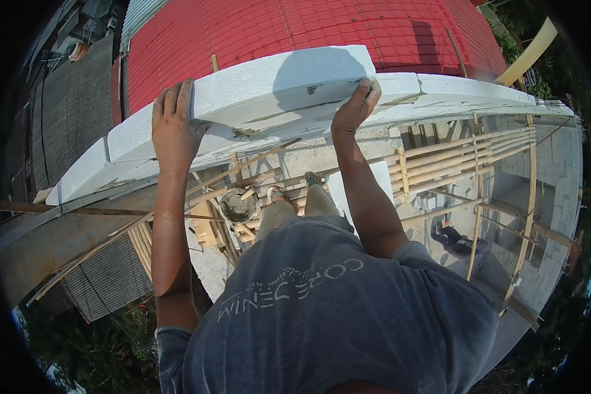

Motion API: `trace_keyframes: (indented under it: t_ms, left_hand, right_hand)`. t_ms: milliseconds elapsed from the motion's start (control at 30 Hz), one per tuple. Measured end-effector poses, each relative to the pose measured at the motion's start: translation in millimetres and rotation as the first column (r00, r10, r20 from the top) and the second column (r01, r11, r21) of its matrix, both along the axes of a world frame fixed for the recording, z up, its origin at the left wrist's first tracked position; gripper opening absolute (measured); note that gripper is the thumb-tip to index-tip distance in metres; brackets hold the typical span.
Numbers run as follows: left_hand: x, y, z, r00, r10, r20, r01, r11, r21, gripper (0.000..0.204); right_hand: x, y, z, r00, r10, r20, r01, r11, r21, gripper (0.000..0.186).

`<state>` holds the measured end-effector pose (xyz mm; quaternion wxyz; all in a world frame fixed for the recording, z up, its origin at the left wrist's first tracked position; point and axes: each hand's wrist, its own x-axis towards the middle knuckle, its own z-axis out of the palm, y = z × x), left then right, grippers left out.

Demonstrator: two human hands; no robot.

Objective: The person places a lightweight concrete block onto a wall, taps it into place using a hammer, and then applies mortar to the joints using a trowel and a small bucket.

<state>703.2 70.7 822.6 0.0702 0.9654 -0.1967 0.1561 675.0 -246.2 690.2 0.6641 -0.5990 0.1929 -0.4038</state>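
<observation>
A long white lightweight concrete block [243, 88] lies along the top course of a wall, between both my hands. My left hand [177, 125] grips it toward its left part, fingers over the top edge and thumb against the near face. At the block's right end, my right hand [354, 110] is closed around the lower corner. Grey mortar smears mark the wall face under the block. Another white block [397, 85] adjoins on the right, sitting lower, and one more block [79, 169] continues the row on the left.
Bamboo poles [446, 156] form scaffolding under and right of my feet. A bucket of grey mortar [238, 205] stands by my feet, near a white slab [382, 177]. Beyond the wall slopes a red tiled roof [262, 36]. Far below at right is another person [463, 240].
</observation>
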Motion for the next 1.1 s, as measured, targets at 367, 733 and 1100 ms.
trace_keyframes:
  t_ms: [367, 733, 1100]
  left_hand:
    - [2, 0, 4, 1.0, -0.007, -0.022, 0.007, 1.0, -0.016, 0.094]
    - [0, 1, 2, 0.999, 0.024, -0.032, -0.025, 1.0, -0.008, 0.094]
    - [5, 9, -11, 0.999, 0.022, 0.034, -0.021, 0.999, -0.028, 0.092]
  right_hand:
    - [-64, -44, -35, 0.966, 0.042, -0.256, -0.03, 0.998, 0.049, 0.022]
    - [-40, -62, -8, 0.883, 0.286, -0.372, -0.434, 0.797, -0.419, 0.057]
    - [-38, -52, 3, 0.857, 0.301, -0.417, -0.469, 0.79, -0.394, 0.059]
